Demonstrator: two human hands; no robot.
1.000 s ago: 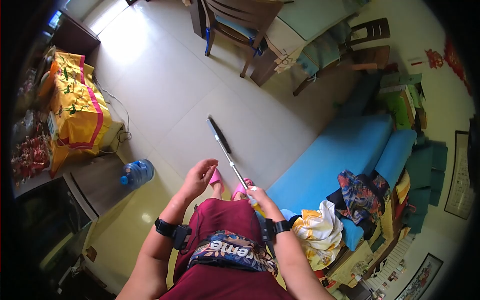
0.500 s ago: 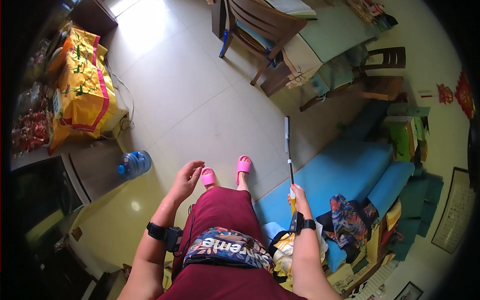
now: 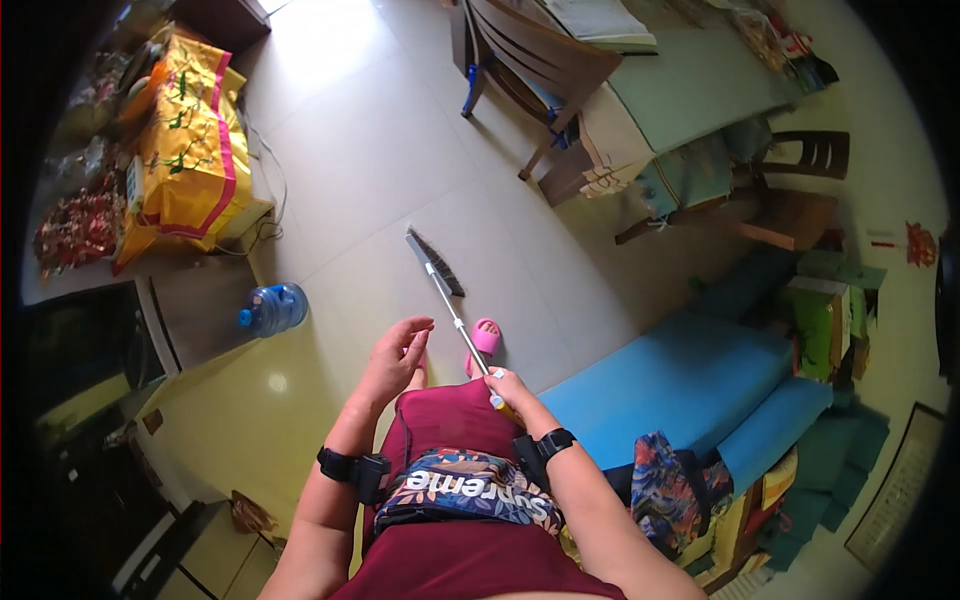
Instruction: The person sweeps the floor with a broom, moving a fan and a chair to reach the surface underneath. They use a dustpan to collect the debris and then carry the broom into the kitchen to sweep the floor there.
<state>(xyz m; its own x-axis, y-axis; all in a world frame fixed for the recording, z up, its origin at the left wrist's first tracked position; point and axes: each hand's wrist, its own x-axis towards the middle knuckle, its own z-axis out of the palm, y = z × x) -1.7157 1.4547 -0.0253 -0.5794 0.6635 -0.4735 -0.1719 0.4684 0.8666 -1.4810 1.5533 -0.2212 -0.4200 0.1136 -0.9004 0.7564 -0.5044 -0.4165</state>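
My right hand [image 3: 512, 389] is wrapped around the handle of a broom [image 3: 468, 341], low in front of my thighs. The broom's pole slants up and to the left, and its dark bristle head [image 3: 440, 265] lies over the floor tiles beyond my feet. Left of the pole, my left hand [image 3: 400, 352] hovers with loosely curved fingers and nothing in it, apart from the broom. Below the pole shows a pink slipper [image 3: 483, 338] on one foot; my left hand mostly hides the other foot.
Pale floor tiles [image 3: 350, 160] stretch ahead. On the left stand a blue water jug [image 3: 273, 309] and a yellow cloth-covered cabinet [image 3: 195, 150]. A wooden chair [image 3: 545, 50] and a table [image 3: 690, 90] are at upper right, a blue sofa [image 3: 660, 370] with clothes at right.
My right hand has swung the broom leftward from beside the sofa to in front of my feet. My left hand stays raised and empty, slightly farther right in view.
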